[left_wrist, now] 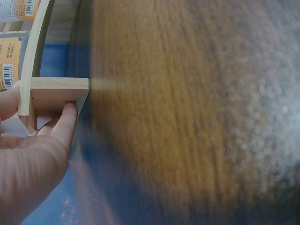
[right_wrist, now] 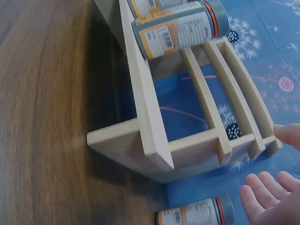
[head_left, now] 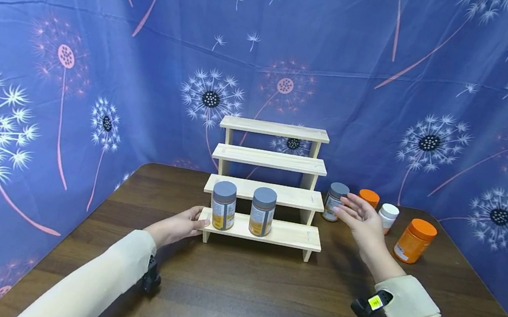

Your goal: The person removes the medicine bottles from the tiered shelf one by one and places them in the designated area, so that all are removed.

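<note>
A four-step wooden display rack (head_left: 270, 158) stands on the table. My left hand (head_left: 178, 226) grips the left end of its lowest step, thumb on top and fingers beneath, as the left wrist view shows. Two grey-lidded supplement jars (head_left: 223, 206) (head_left: 262, 212) stand upright on that step, at its left and middle. My right hand (head_left: 364, 227) is right of the rack with thumb and fingers apart, holding nothing. Nearest to it is a third grey-lidded jar (head_left: 333, 203), upright on the table; in the right wrist view a gap shows between fingers and jar.
Behind and beside the right hand stand an orange-lidded jar (head_left: 369, 198), a small white-capped bottle (head_left: 388, 216) and an orange jar (head_left: 414, 241). The dark wooden table (head_left: 243, 294) extends in front. A blue dandelion-print cloth (head_left: 157, 78) hangs behind and at the sides.
</note>
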Available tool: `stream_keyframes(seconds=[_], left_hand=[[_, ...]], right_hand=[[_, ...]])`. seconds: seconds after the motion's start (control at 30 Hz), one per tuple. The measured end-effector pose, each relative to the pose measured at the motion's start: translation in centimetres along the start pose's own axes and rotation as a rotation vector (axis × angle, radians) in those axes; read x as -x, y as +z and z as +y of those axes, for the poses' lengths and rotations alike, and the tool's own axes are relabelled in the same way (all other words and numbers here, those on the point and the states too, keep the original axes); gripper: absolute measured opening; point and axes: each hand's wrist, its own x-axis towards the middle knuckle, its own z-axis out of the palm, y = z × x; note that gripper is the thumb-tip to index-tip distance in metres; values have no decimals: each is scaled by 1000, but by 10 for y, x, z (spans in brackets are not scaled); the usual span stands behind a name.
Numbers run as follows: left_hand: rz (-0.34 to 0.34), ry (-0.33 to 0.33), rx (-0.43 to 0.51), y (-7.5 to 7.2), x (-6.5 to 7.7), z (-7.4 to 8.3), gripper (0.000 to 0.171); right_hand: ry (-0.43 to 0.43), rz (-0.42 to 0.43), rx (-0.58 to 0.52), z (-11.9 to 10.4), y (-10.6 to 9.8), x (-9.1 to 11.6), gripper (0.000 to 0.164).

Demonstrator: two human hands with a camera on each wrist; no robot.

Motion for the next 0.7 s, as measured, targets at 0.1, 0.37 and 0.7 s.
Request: stream_keyframes(seconds=[0.1, 0.37, 0.7], left_hand=[[5, -11, -1, 0, 0, 0, 64], [-3, -23, -22, 1, 2, 3, 67], [-1, -8, -27, 1, 2, 1, 58]], right_hand=[[-2, -22, -17, -1, 6, 0, 70], [-2, -78, -57, -3, 20, 1, 66], [14, -122, -53, -5, 38, 4, 63]])
